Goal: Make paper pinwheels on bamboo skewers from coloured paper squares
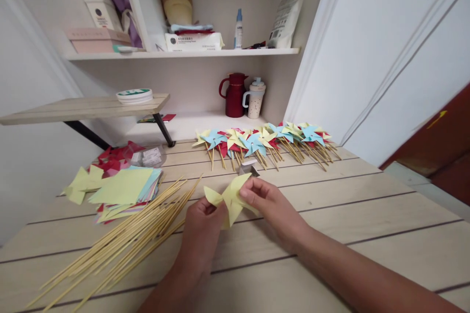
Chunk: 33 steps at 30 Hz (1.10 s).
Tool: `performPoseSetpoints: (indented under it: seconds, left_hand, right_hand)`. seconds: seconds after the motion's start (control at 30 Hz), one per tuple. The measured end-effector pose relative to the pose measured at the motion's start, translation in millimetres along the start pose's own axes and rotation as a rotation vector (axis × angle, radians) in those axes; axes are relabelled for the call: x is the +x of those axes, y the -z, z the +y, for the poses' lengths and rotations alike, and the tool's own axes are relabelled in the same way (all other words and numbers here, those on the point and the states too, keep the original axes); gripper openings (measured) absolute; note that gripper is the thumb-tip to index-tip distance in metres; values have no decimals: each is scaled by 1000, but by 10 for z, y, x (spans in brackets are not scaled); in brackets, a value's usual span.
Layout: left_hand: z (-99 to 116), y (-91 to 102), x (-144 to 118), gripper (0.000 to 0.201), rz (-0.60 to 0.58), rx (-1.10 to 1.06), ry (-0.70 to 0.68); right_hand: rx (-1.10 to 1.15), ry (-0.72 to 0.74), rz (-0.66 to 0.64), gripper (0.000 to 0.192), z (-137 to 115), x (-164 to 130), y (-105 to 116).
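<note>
Between my two hands, just above the table, is a pale yellow paper pinwheel (232, 197) with its blades partly folded. My left hand (206, 222) pinches its lower left part between thumb and fingers. At the upper right blade, my right hand (267, 200) grips the paper with thumb and fingertips. Some of the paper is hidden behind the fingers. A small open grey box (248, 168) sits just beyond the pinwheel. To the left of my left hand lies a loose bundle of thin wooden sticks (135, 234).
Finished pinwheels (253, 143) on sticks lie in a row along the table's back. At left are stacked coloured paper squares (123, 186), a yellow cut paper piece (83, 183), red paper pieces (119, 154) and a clear container (149, 156). A small raised shelf (84, 107) stands behind them.
</note>
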State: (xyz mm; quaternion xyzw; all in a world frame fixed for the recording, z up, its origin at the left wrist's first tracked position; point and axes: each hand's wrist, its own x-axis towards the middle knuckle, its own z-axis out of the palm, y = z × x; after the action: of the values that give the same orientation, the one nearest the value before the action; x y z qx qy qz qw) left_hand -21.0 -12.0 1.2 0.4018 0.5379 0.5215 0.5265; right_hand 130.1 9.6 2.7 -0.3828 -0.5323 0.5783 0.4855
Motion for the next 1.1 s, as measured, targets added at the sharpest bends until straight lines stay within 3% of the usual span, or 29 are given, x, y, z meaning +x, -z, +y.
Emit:
performPoseSetpoints:
  seconds: [0.13,0.23,0.33,0.47,0.6,0.93,1.1]
  left_hand:
    - [69,28,4,21,70,168,-22]
    - [70,41,8,16,84,392,-168]
    - [43,31,0,16,55,572,-320]
    - [30,14,-18,16,-1,633,-358]
    - [41,36,-9,18,-17,605,-291]
    - [35,56,19,20,5,604,-245]
    - [34,49,9,24,-82,438,-185]
  right_hand:
    - [-27,1,84,41,-42,10,81]
    - [-148,52,116,66,-91,-3,130]
    - [-331,124,66,77,-168,-31,133]
    - [-425,80,-49,52,-228,-44,100]
    - [-383,-30,-73,26,-226,-23,97]
    - [-384,-74,-89,15,-186,-9,126]
    - [-331,-82,-33,13,-180,10,129]
